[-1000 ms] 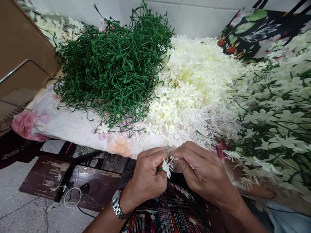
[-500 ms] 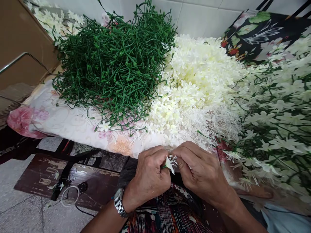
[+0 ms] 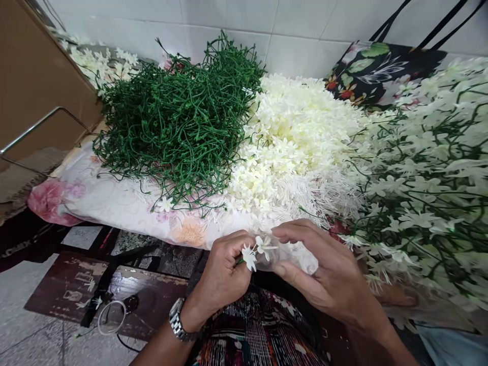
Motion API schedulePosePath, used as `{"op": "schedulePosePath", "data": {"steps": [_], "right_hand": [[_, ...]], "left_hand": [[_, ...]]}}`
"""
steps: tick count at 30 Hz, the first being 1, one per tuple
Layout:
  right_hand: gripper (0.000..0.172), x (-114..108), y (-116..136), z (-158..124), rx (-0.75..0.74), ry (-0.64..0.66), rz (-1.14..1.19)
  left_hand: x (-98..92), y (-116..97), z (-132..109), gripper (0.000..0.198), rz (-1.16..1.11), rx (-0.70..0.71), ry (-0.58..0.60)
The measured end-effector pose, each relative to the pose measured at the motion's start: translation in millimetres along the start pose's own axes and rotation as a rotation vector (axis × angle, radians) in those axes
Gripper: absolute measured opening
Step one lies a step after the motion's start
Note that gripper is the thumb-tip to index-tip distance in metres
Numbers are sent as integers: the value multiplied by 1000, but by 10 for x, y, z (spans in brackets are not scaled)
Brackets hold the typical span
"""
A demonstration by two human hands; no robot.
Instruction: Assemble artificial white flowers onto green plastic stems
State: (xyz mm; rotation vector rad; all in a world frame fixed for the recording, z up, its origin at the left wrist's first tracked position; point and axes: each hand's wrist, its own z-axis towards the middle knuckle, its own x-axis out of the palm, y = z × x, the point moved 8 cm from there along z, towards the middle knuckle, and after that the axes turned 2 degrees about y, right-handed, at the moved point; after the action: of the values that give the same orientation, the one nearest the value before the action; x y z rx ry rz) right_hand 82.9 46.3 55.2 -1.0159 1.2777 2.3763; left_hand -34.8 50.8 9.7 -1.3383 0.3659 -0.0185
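Observation:
My left hand (image 3: 231,267), a metal watch on its wrist, is closed on the green stem of an artificial flower (image 3: 249,255). White blossoms stand out past the thumb and fingertips, one of them a second small flower head (image 3: 263,245). To the right, my right hand (image 3: 320,267) is open, thumb and forefinger spread apart just beside the blossoms. Behind that gap is a pale, see-through patch that I cannot make out. Beyond the hands lie a heap of loose white petal heads (image 3: 297,127), a pile of thin white stamens (image 3: 320,195) and a mound of green plastic stems (image 3: 179,117).
Finished-looking white flowers on stems (image 3: 427,188) are heaped at the right. A floral cloth (image 3: 125,208) covers the work surface. A cardboard box (image 3: 49,76) stands at the left, a black floral bag (image 3: 381,73) by the tiled wall. Below left is a brown board (image 3: 152,284).
My right hand has opened and drawn back to the right from the flower. A second white blossom now shows at my left hand, which has shifted slightly left. The view has tilted up.

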Motion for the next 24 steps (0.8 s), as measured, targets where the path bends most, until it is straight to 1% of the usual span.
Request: {"op": "schedulePosePath", "data": {"steps": [2, 5, 10, 14, 18, 24], "right_hand": [[15, -42, 24, -18, -26, -64, -26], [11, 14, 55, -19, -71, -60, -52], [15, 106, 2, -4, -57, -30, -27], [16, 148, -56, -14, -44, -13, -1], [14, 176, -104, -10, -24, -53, 72], [15, 216, -112, 24, -6, -117, 80]], "left_hand": [[10, -1, 1, 20, 23, -7, 1], [29, -7, -5, 20, 68, -5, 5], [77, -1, -17, 20, 171, -16, 27], [102, 17, -10, 20, 196, -33, 33], [96, 52, 1, 21, 158, -65, 17], [34, 52, 28, 20, 151, -70, -46]]}}
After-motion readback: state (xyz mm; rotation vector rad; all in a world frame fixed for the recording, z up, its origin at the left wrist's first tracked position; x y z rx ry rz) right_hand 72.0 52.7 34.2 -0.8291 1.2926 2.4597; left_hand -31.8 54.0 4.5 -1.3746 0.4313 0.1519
